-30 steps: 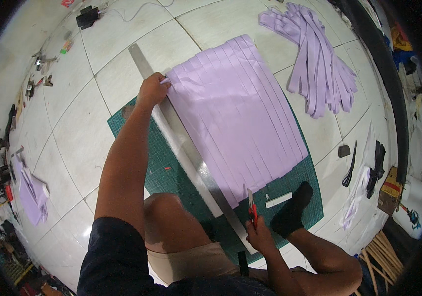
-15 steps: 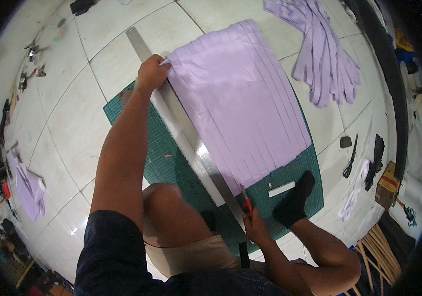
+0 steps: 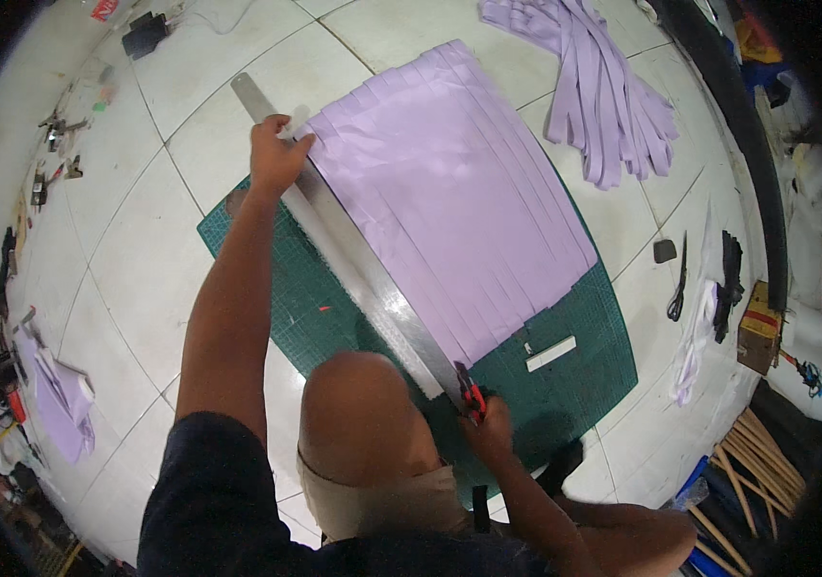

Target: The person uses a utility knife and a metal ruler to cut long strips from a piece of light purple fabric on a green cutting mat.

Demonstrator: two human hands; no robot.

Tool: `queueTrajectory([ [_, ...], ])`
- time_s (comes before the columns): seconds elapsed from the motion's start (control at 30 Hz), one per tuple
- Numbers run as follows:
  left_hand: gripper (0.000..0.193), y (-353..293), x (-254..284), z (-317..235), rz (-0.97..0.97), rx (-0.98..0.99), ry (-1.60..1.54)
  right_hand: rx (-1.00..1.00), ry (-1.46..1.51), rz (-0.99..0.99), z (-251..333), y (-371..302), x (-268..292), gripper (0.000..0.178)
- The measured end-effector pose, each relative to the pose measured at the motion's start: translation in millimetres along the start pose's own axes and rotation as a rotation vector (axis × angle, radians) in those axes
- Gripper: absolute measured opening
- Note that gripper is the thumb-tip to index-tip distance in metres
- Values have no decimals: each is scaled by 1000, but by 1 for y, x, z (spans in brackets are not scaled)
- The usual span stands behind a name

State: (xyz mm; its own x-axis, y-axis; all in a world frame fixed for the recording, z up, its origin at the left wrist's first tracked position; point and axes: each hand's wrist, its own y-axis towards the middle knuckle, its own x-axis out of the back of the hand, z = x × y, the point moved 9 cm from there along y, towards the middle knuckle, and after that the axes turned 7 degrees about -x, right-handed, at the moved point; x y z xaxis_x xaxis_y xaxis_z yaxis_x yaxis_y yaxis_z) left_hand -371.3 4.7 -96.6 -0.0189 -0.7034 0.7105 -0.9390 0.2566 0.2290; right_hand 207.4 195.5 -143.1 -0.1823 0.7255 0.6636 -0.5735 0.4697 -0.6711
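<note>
A long metal ruler (image 3: 373,260) lies slanted along the left edge of a lavender fabric sheet (image 3: 449,212), which has long parallel cuts. My left hand (image 3: 278,162) rests across the ruler's far part, thumb and fingers spread, the thumb near the fabric's far left corner. In my right hand (image 3: 490,433) is a red-and-black utility knife (image 3: 471,392). Its tip is near the fabric's near left corner, beside the ruler's near end. Whether the blade touches the cloth is too small to tell. The fabric and ruler lie partly on a green cutting mat (image 3: 574,361).
On the mat sits a small white block (image 3: 551,353). Cut lavender strips (image 3: 613,106) lie heaped at the far right, with black scissors (image 3: 678,288) nearer. Lavender scraps (image 3: 60,399) and assorted tools lie left; wooden sticks (image 3: 762,457) stand lower right. My bent knee (image 3: 358,413) is close by the ruler.
My left hand has let go of the fabric's corner and spread over the ruler. My right hand and knife have turned at the near corner. My right foot has drawn back off the mat.
</note>
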Motion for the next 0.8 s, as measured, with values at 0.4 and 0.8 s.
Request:
queueTrajectory([
  [0.4, 20, -247, 57, 43, -320, 360, -495, 415, 281, -78, 56, -45, -25, 45],
  [0.8, 80, -227, -23, -37, -31, 464, -463, 446, 232, -226, 40, -21, 167, 54],
])
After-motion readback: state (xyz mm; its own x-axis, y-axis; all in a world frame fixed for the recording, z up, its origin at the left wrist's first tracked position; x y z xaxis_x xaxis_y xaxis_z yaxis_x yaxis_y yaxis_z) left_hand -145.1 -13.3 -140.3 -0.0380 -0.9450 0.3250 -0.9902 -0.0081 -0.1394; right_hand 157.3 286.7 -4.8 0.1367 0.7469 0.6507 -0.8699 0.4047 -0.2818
